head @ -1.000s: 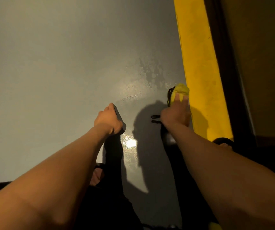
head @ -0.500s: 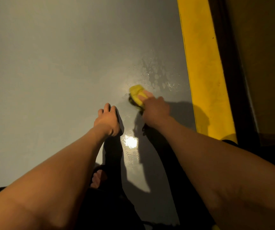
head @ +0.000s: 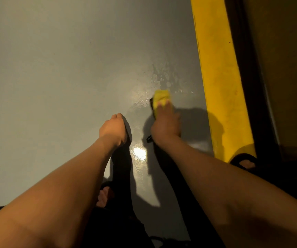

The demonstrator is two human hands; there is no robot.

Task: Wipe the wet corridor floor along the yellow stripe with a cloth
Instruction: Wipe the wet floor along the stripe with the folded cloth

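Head view: yellow cloth (head: 160,98) flat on the grey floor (head: 54,77), pressed under the straight fingers of the right hand (head: 165,126), just left of the yellow stripe (head: 219,77), wet patch (head: 162,77) beyond it. Left hand (head: 113,128) curled, knuckles resting on the floor, holding nothing. Cloth's near part hidden by the hand.

Yellow cloth (head: 160,96) lying bunched on grey floor (head: 63,72).
Wet patch (head: 163,77) glistening just beyond it, yellow stripe (head: 219,77) running near right.

Dark wall (head: 287,68) at rt edge; black sandals on both feet (head: 244,161), (head: 106,191) nr bottom.
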